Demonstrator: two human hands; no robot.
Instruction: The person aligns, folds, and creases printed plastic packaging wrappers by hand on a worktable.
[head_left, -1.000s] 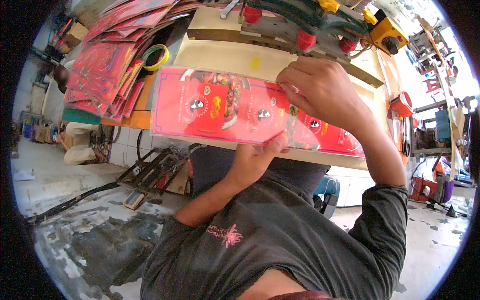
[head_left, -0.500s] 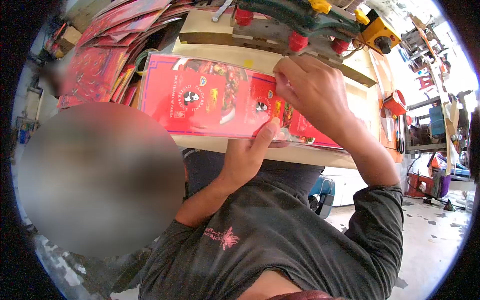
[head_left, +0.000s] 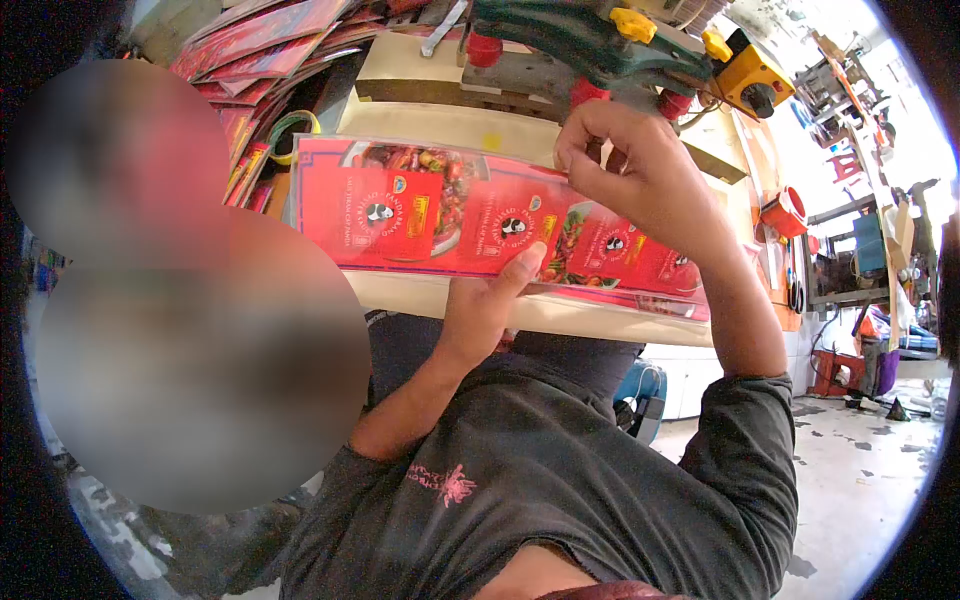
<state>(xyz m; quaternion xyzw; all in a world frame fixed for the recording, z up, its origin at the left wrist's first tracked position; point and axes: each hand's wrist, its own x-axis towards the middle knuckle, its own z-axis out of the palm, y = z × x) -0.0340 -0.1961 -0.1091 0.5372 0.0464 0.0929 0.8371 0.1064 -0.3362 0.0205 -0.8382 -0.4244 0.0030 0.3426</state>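
Observation:
A long red printed strip in a clear plastic cover (head_left: 400, 222) lies tilted over the front of the table. It shows panda logos and pictures of food dishes. My left hand (head_left: 485, 315) grips its lower edge, thumb on top and the other fingers hidden underneath. At the upper edge, my right hand (head_left: 635, 165) is closed in a pinch, fingers curled and wrist bent. Whether anything thin sits between those fingertips I cannot make out.
A green machine (head_left: 560, 35) with red cylinders and yellow knobs spans the back, beside a yellow control box (head_left: 755, 80). Red printed sheets (head_left: 265, 45) are heaped at back left near a tape roll (head_left: 292, 132). A wrench (head_left: 443, 28) lies behind; a red container (head_left: 785, 210) stands right.
My right hand has lifted slightly at the strip's upper edge, its fingers more curled. The strip has shifted slightly down and right, with more panels visible. My left hand keeps its hold.

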